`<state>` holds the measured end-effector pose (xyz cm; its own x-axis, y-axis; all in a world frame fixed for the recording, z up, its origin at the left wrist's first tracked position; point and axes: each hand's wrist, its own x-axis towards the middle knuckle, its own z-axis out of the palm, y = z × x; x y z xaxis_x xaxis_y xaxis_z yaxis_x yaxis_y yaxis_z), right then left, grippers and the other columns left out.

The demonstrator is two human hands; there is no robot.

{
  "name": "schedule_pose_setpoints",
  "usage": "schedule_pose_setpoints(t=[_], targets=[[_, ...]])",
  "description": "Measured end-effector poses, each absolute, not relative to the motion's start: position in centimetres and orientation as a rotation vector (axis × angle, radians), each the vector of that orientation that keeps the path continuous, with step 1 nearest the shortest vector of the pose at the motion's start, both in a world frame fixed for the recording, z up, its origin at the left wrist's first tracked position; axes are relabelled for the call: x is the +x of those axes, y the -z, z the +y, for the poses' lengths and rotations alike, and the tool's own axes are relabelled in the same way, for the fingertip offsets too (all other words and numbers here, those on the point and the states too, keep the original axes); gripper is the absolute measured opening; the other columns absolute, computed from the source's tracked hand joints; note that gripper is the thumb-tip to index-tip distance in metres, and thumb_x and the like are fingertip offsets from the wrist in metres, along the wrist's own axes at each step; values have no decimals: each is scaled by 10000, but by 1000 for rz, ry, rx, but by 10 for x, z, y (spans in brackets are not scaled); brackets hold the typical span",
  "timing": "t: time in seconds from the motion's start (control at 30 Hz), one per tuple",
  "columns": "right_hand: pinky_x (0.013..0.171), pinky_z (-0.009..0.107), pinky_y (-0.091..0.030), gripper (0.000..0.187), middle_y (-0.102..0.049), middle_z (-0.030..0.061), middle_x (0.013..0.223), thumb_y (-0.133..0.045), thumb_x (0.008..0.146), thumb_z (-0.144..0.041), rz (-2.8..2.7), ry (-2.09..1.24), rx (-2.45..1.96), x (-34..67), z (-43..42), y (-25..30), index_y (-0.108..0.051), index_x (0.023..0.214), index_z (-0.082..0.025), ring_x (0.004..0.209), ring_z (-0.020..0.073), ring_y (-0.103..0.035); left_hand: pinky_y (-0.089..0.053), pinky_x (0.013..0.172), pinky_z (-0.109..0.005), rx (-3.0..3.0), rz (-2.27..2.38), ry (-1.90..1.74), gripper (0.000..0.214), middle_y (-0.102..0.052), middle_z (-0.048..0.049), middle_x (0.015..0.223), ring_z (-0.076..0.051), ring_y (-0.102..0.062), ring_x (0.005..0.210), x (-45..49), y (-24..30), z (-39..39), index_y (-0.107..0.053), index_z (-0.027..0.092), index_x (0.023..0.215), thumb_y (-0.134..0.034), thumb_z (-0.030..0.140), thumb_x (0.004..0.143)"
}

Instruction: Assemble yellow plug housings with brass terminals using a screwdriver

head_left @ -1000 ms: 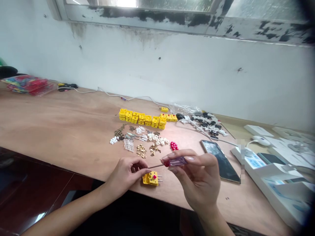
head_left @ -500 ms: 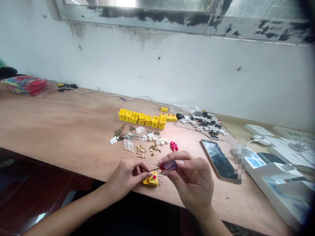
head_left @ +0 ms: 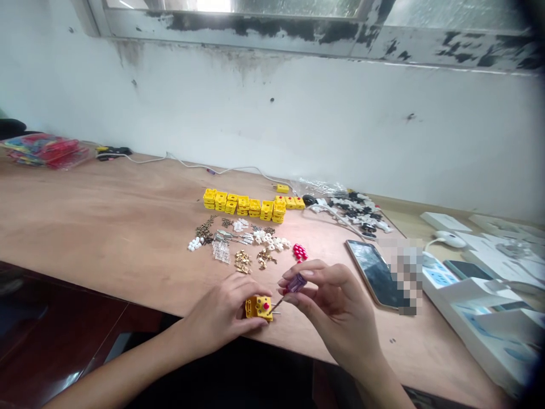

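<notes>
My left hand (head_left: pixel 221 312) grips a small yellow connector block (head_left: pixel 258 307) with a red dot and two metal pins, near the front edge of the wooden table (head_left: pixel 106 227). My right hand (head_left: pixel 332 307) pinches a small screwdriver (head_left: pixel 293 284) with a clear purple handle; its thin shaft slants down to the block's right side. Both hands sit close together.
Behind the hands lie a row of yellow blocks (head_left: pixel 251 204), small heaps of brass, white and clear parts (head_left: pixel 238 244) and red pieces (head_left: pixel 300 251). A phone (head_left: pixel 372 272) and a white power strip (head_left: pixel 443 278) lie to the right; black-and-white parts (head_left: pixel 357 213) sit beyond.
The screwdriver tipped from nearly level to slanting down at the block. My left hand closed round the yellow block and tilted it up off the table.
</notes>
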<state>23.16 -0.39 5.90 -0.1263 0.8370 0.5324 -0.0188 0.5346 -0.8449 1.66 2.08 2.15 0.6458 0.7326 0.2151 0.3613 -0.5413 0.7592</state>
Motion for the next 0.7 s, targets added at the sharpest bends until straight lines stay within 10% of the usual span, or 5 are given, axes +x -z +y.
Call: schedule_pose_setpoints(t=[0.7], targets=[[706,285,-675,340,-680,13,986,-697,860,-10,-1643,-792,-707,227,-4,-53,-609,1030,-291,869,161,-738,-491,932,-358,2173,835,-717,211,-706,-53,1146,-234,-621,1090,19,-24,19,-658,218,1135,-719,300,951]])
